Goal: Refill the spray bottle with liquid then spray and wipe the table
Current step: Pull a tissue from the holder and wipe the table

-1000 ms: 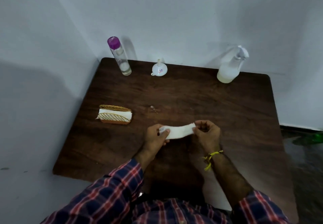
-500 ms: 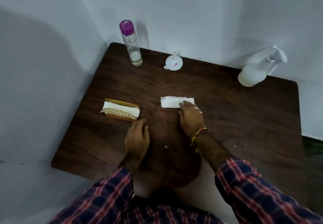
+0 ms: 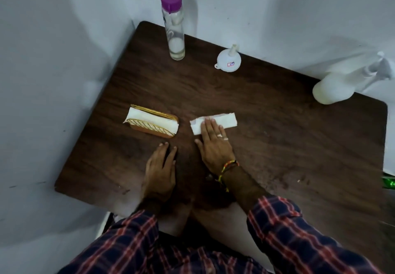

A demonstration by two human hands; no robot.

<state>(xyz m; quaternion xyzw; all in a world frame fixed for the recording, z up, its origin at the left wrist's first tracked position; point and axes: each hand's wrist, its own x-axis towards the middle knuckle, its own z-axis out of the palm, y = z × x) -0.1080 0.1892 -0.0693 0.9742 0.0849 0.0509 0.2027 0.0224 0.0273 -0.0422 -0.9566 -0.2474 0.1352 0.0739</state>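
Since half a second ago your right hand (image 3: pixel 213 145) has slid a little along the folded white tissue (image 3: pixel 222 121), its flat fingers now covering the tissue's left part and pressing it onto the dark wooden table (image 3: pixel 299 145); the fingers lie close together, palm down. Your left hand (image 3: pixel 160 171) stays flat on the table just beside it, fingers loosely spread, holding nothing. To the left of the tissue, near but apart, sits the golden napkin holder (image 3: pixel 152 124) with white napkins in it. Along the far edge stand the clear bottle with the purple cap (image 3: pixel 174 23) at the left corner, the white funnel (image 3: pixel 229 60) upside down near the middle, and the spray bottle (image 3: pixel 342 83) at the right corner, filled with whitish liquid
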